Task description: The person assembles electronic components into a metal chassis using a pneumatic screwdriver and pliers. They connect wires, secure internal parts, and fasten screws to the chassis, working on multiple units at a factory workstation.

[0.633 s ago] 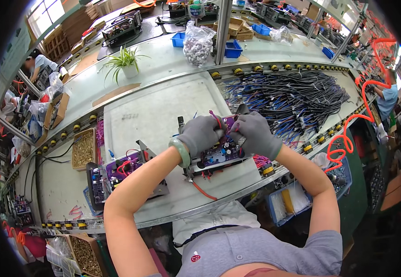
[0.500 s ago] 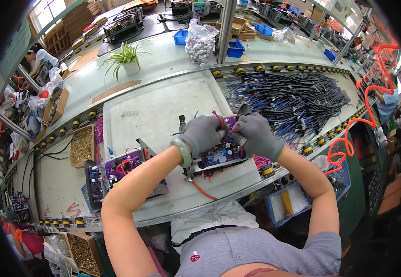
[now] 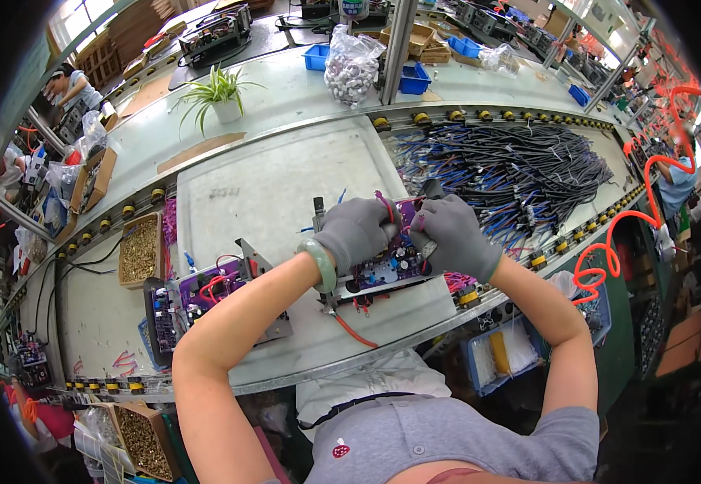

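Both hands wear grey gloves over a purple circuit board (image 3: 399, 264) in a metal frame, on the bench in front of me. My left hand (image 3: 357, 231) is closed at the board's upper side, its fingertips pinching a pinkish-red wire (image 3: 386, 203) that sticks up. Close beside it, my right hand (image 3: 457, 238) has curled fingers over the board's right part. Bits of pink wire show at those fingertips, but what they hold is hidden. A red cable (image 3: 355, 331) runs out from the frame's near side. Left of it, partly behind my forearm, lies a second purple board assembly (image 3: 205, 290).
A large pile of black cables (image 3: 520, 173) lies at the right rear. A box of brass-coloured small parts (image 3: 140, 254) stands at the left. Beyond the roller rail (image 3: 421, 119) are a potted plant (image 3: 225, 109) and a bag of white parts (image 3: 353, 68). An orange coiled hose (image 3: 608, 242) hangs at right.
The hands stay at the same board and have barely shifted; the right hand is slightly farther right. The view has tilted a little.
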Demonstrator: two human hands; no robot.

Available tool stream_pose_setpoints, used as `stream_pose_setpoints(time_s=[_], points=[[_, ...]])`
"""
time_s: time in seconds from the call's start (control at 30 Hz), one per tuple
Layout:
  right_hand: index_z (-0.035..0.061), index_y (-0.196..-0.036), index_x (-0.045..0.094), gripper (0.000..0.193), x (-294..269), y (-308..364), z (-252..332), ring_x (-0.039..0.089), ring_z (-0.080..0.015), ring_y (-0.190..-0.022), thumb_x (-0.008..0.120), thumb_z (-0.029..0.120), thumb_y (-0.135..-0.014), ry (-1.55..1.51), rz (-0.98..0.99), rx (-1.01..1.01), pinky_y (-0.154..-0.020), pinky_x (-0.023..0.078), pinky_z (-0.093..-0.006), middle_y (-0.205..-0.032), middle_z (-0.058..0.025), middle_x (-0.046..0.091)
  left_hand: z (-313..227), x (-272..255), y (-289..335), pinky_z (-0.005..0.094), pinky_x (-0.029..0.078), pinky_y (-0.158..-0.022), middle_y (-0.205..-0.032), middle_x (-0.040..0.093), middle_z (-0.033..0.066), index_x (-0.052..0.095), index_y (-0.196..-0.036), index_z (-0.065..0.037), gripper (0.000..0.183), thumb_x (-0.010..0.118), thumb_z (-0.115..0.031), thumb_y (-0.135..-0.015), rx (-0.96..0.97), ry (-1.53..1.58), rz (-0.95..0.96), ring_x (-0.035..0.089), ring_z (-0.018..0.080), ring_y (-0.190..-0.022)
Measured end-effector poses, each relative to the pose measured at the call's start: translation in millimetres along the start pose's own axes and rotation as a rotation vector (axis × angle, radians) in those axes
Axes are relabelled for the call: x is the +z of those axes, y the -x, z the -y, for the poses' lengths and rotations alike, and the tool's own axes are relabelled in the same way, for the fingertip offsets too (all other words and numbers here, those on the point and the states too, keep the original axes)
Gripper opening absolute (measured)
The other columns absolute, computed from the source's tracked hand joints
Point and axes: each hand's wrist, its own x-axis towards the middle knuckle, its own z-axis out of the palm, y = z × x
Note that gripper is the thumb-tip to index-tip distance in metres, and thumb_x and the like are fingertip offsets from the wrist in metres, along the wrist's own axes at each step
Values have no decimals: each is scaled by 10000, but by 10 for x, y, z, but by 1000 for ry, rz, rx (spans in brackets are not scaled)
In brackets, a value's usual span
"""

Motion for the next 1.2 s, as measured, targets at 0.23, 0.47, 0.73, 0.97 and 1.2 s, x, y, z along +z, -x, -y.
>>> stream_pose_setpoints(time_s=[0.23, 0.47, 0.73, 0.97, 1.2], points=[[155, -738, 585, 125, 52, -17, -56, 600, -228, -721, 706, 125, -729, -100, 35, -38, -674, 425, -366, -711, -9, 569, 17, 9, -9, 404, 525, -748, -852, 701, 115, 722, -1014, -184, 218, 615, -293, -857, -11, -11, 6, 681, 295, -796], [141, -769, 599, 128, -56, -162, -18, 621, -230, -781, 697, 148, -687, 121, 324, -154, -765, 436, -386, -762, -22, 591, -6, -20, -15, 408, 529, -710, -824, 700, 111, 737, -983, -210, 224, 621, -332, -834, -47, -52, -7, 682, 297, -773], [136, -773, 616, 109, -69, -187, -12, 631, -219, -782, 644, 89, -679, 174, 344, -173, -797, 439, -386, -759, -28, 599, -28, -3, -52, 419, 530, -706, -803, 695, 124, 740, -959, -205, 240, 607, -363, -837, -56, -141, 23, 679, 312, -761], [121, -813, 636, 115, 22, -212, -11, 639, -235, -777, 656, 97, -702, 139, 392, -120, -792, 447, -396, -786, -33, 622, -2, -5, -71, 414, 526, -730, -827, 700, 125, 739, -954, -188, 245, 629, -370, -833, 38, -155, 16, 677, 316, -780], [87, -771, 615, 83, 76, -64, -92, 600, -318, -704, 678, 142, -761, -337, -27, 113, -667, 464, -400, -745, -91, 604, 82, -76, -247, 405, 526, -758, -855, 706, 136, 733, -957, -132, 255, 649, -336, -830, 64, 3, 26, 680, 314, -801]])
